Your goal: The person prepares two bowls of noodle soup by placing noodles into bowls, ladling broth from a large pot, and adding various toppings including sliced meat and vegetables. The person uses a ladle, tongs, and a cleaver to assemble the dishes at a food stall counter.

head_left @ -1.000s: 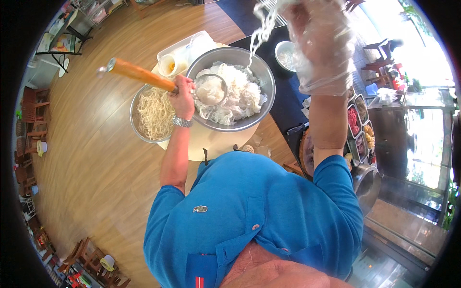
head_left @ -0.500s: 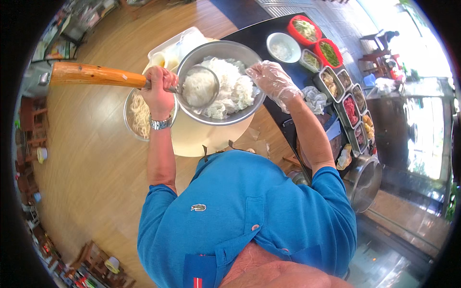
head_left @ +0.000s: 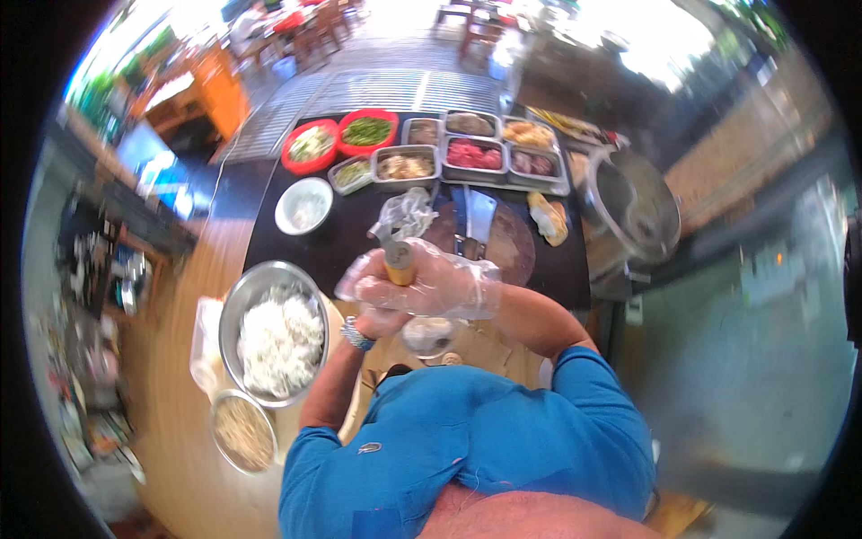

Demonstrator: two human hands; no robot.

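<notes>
Strainer handle (head_left: 401,273), wooden with a metal end, stands before the torso, near the black table (head_left: 350,241). Right hand (head_left: 435,279), in a clear glove (head_left: 481,293), is curled around it. Left hand (head_left: 384,322) is just below, partly hidden; its grip cannot be determined. Metal bowl (head_left: 231,316) of white noodles (head_left: 280,347) is to the left.

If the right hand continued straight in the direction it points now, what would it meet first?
Probably the upper right rim of the big metal bowl with white noodles. Depth is unclear, so the hand might pass above it.
</notes>
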